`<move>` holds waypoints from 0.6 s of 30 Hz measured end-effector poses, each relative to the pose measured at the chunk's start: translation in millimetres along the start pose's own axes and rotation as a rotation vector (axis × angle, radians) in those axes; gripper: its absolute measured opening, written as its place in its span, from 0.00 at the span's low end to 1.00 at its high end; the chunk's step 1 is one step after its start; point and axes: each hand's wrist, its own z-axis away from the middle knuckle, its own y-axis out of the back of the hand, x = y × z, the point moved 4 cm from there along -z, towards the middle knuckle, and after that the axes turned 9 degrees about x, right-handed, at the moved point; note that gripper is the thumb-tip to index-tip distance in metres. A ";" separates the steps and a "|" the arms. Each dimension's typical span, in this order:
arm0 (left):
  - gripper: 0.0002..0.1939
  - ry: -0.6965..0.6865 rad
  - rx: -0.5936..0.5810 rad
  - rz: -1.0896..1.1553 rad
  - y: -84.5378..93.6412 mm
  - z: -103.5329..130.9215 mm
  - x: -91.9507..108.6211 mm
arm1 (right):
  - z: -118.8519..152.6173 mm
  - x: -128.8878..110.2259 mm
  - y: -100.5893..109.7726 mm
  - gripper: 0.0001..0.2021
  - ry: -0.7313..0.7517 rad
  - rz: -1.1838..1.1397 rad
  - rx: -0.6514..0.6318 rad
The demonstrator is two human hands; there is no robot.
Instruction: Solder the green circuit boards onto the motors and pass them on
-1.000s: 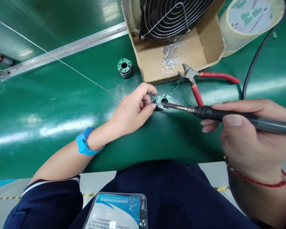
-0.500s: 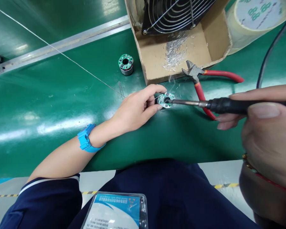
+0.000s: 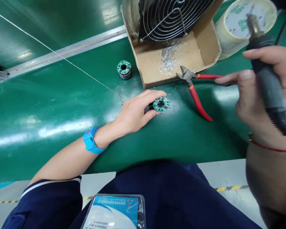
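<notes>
My left hand is closed around a small round motor part topped by a green ring-shaped circuit board. Thin solder wire runs from the upper left to this hand; its end shows near the board. Up at the right, my right hand grips a soldering iron by its black handle, tip raised and pointing away, well apart from the board. The fingertips of that hand reach the red handle of the diagonal cutters, which lie open on the green mat.
A second motor part with a ring board stands behind my left hand. A cardboard box holds a black fan and many clipped wire bits. At the back right is a roll of clear tape.
My right hand has lifted the soldering iron off the board, up and back, and its fingers have come to the cutters' handle. My left hand keeps hold of the motor part, its board now more visible.
</notes>
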 end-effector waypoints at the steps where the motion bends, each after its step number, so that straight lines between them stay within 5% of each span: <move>1: 0.24 -0.001 0.003 0.056 1.2 0.9 -0.7 | 2.3 0.2 -2.7 0.21 0.064 -0.004 -0.023; 6: 0.25 -0.050 -0.011 0.251 4.6 4.7 -0.6 | 14.5 18.0 -21.1 0.53 0.344 0.179 -0.170; 12: 0.22 -0.114 0.065 0.298 3.6 6.0 -0.1 | 21.1 10.5 -20.9 0.19 0.285 0.375 -0.173; 18: 0.21 -0.185 0.168 0.096 7.9 6.4 7.6 | 32.1 -19.0 -8.4 0.17 0.569 0.326 -0.235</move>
